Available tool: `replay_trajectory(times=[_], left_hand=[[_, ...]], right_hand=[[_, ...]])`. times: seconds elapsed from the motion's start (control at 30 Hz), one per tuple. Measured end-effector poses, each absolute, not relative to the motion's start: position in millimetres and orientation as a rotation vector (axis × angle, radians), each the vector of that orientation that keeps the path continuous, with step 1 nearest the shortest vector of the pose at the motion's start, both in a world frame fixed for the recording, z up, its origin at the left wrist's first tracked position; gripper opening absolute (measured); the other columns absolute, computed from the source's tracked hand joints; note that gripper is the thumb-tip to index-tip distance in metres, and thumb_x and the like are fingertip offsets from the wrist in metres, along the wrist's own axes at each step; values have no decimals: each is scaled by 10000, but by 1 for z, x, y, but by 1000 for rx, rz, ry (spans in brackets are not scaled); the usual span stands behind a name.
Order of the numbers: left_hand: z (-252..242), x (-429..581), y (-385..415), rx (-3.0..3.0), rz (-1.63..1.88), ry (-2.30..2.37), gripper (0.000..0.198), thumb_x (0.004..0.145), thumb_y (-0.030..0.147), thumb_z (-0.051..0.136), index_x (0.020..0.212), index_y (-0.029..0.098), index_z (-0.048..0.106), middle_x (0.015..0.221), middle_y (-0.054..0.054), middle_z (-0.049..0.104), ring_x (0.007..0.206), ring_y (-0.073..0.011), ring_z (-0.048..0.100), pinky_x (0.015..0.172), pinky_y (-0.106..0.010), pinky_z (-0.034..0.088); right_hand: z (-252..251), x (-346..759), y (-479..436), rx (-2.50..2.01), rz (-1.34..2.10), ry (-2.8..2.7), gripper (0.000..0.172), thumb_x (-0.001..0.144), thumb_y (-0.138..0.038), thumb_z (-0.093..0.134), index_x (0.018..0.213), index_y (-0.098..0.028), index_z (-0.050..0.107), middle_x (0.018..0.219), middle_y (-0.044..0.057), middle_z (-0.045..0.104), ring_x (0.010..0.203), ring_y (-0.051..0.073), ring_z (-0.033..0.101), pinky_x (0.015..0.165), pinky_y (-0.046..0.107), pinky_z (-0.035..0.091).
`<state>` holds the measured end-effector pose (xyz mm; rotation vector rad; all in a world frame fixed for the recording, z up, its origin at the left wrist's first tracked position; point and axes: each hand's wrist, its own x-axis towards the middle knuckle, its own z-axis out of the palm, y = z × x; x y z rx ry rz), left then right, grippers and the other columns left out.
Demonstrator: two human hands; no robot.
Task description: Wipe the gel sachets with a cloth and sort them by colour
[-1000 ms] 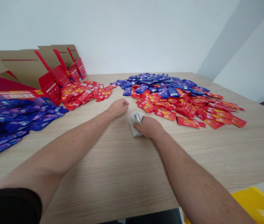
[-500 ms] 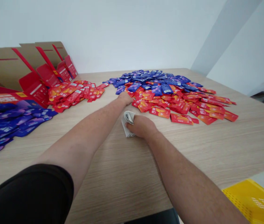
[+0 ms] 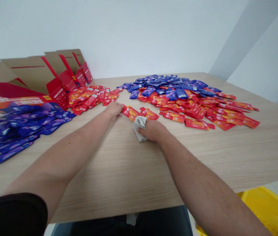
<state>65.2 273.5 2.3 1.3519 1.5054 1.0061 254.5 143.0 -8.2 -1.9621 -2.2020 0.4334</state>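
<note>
My left hand [image 3: 114,108] is closed on the left end of a red sachet [image 3: 130,112], which lies just above or on the table between my hands. In my right hand [image 3: 155,130] is a folded pale grey cloth [image 3: 140,128], gripped at the near side of the sachet. Behind my right hand lies another red sachet [image 3: 149,113]. Farther back spreads a large pile of red sachets [image 3: 185,106], with blue sachets [image 3: 165,80] heaped over its rear part. A smaller heap of red sachets [image 3: 87,97] sits left of my left hand.
Red cardboard boxes [image 3: 57,93] with open brown flaps stand in a row at the left. In front of them lies a heap of blue sachets [image 3: 28,123]. A yellow plastic crate [image 3: 269,209] is below the wooden table's [image 3: 134,183] right front edge.
My left hand has drawn a red sachet out of the pile, leftward and toward me. My right hand stays on the cloth. The camera view has shifted slightly left.
</note>
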Motion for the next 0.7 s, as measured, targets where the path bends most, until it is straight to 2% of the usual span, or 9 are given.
replay_trajectory(times=[0.17, 0.27, 0.37, 0.57, 0.7], left_hand=[[3, 15, 223, 1265, 1062, 1561, 169, 781, 138, 687, 668, 157, 561, 545, 5, 558, 473, -97, 510, 470, -202, 434], [0, -3, 191, 1187, 1058, 1531, 144, 793, 122, 685, 691, 144, 585, 624, -33, 639, 505, -105, 583, 518, -223, 512], [-8, -7, 163, 1038, 1037, 1400, 102, 790, 81, 683, 749, 134, 606, 728, -74, 704, 578, -125, 656, 583, -248, 568], [-25, 7, 136, 1041, 1034, 1337, 75, 779, 84, 703, 750, 124, 647, 748, -78, 725, 609, -139, 683, 570, -239, 580], [-22, 8, 134, 1081, 933, 1305, 69, 824, 107, 657, 756, 115, 662, 726, -90, 722, 574, -140, 668, 544, -243, 574]], right_hand=[[-2, 254, 137, -1809, 538, -2212, 467, 885, -509, 574, 1144, -137, 688, 1114, 167, 734, 1002, 282, 693, 822, 330, 520], [0, 254, 135, -1696, 591, -2052, 423, 917, -442, 561, 1212, -156, 660, 1146, 114, 730, 1033, 241, 681, 869, 311, 504], [-1, 250, 133, -1660, 630, -1981, 378, 914, -408, 571, 1189, -167, 668, 1130, 88, 735, 1030, 229, 678, 886, 310, 499], [-6, 238, 128, -1715, 535, -2129, 379, 906, -444, 568, 1151, -177, 681, 1102, 108, 735, 1013, 251, 678, 866, 325, 499], [-7, 237, 127, -1747, 509, -2140, 370, 904, -452, 556, 1124, -182, 680, 1065, 103, 735, 965, 246, 681, 828, 323, 502]])
